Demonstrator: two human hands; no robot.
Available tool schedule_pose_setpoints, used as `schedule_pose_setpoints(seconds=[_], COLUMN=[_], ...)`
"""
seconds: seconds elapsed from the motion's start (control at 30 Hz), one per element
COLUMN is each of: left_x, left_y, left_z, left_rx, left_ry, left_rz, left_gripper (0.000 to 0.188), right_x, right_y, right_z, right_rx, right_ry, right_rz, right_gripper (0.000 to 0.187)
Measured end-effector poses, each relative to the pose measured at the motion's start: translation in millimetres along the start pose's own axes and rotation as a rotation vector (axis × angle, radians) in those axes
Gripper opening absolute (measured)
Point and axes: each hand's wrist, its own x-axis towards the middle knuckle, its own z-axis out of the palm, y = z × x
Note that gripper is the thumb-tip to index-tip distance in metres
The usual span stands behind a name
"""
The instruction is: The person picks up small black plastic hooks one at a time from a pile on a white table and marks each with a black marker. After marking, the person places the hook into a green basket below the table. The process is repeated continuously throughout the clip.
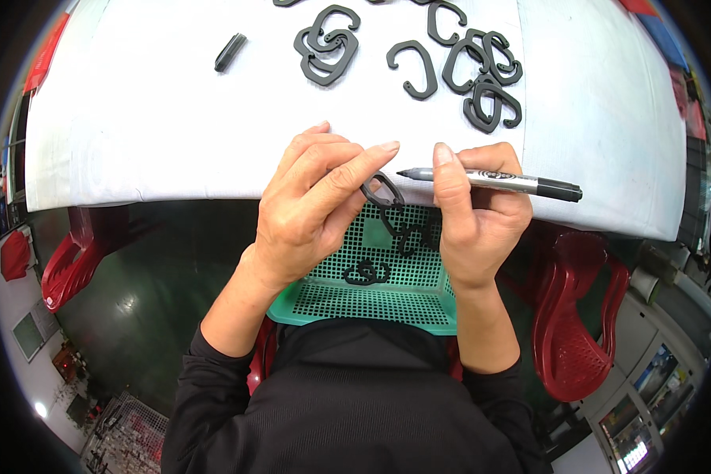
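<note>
My left hand (pixel 312 201) pinches a black carabiner frame (pixel 387 192) between thumb and fingers, over the green basket. In my right hand (pixel 482 217) is a silver-and-black marker pen (pixel 505 182), uncapped, its dark tip pointing left toward the carabiner frame. A small gap separates the tip from the frame. Below both hands, a green mesh basket (pixel 363 308) rests at my lap, with several black carabiner frames (pixel 366 272) inside. My forearms hide parts of its sides. A black marker cap (pixel 230 52) lies at the upper left of the white-covered table (pixel 166 118).
More C-shaped carabiner frames (pixel 415 71) lie on the table's far side, some overlapping in clusters (pixel 326 47). Red plastic chairs stand at the left (pixel 83 253) and right (pixel 577 324), partly under the table edge.
</note>
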Motion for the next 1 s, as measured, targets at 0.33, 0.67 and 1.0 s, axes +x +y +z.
schedule_pose_setpoints(seconds=[0.33,0.67,1.0], left_x=[-4,-3,3], left_y=[-3,-3,0], left_z=[3,3,0], left_rx=[-0.007,-0.011,-0.016], left_ry=[0.011,0.027,-0.03], left_rz=[0.01,0.013,-0.018], left_gripper=[0.04,0.054,0.044], right_x=[-2,-2,3], right_y=[4,4,-8], right_z=[4,5,1], right_rx=[-0.072,-0.049,0.113], right_ry=[-0.05,-0.049,-0.051], right_rz=[-0.024,-0.014,-0.098], right_gripper=[0.02,0.021,0.016])
